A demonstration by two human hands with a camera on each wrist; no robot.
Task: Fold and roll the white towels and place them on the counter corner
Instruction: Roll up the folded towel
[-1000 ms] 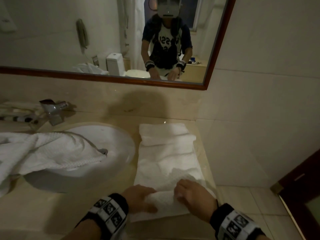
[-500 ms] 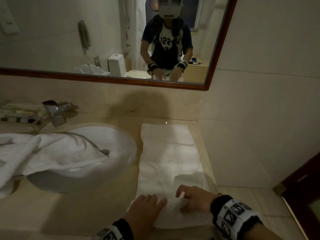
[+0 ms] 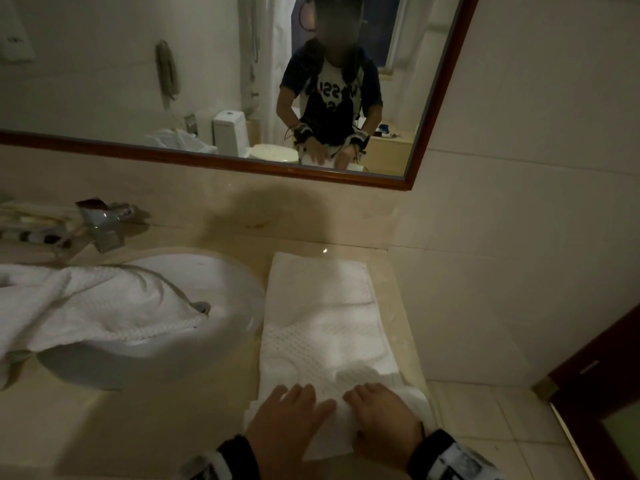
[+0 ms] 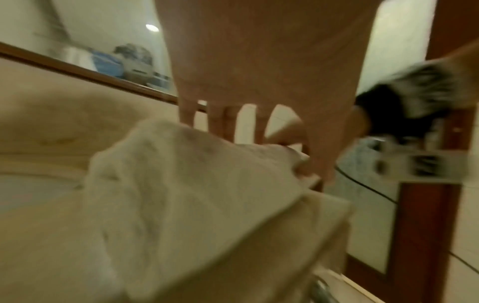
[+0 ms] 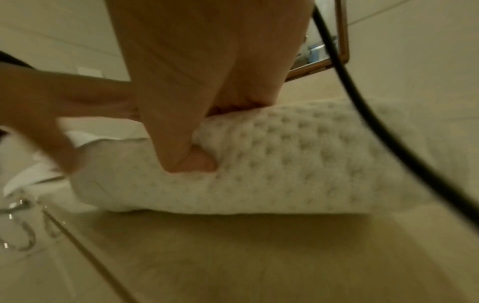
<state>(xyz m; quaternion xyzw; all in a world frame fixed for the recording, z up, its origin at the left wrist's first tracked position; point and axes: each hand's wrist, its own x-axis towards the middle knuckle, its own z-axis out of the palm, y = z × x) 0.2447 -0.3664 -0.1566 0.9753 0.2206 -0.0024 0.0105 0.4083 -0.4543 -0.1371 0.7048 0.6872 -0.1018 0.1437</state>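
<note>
A long folded white towel [image 3: 322,323] lies on the counter [image 3: 138,427] to the right of the sink, reaching back toward the wall corner. Its near end is turned into a short roll [image 5: 285,164]. My left hand [image 3: 291,417] rests on the roll's left part with fingers straight and spread, as the left wrist view also shows [image 4: 259,82]. My right hand [image 3: 384,414] grips the right part, fingers curled over the top and thumb dug into the near side [image 5: 191,162]. A second white towel [image 3: 86,306] lies crumpled across the sink.
The round white sink [image 3: 221,282] sits left of the towel, with a chrome faucet [image 3: 100,220] behind it. A tiled wall [image 3: 519,237] bounds the counter on the right. A framed mirror [image 3: 173,81] hangs above. The floor [image 3: 485,427] drops off at the near right.
My left hand has gone from curling round the rolled end to lying flat on it. The bunched fold at the towel's far end has been pulled flat.
</note>
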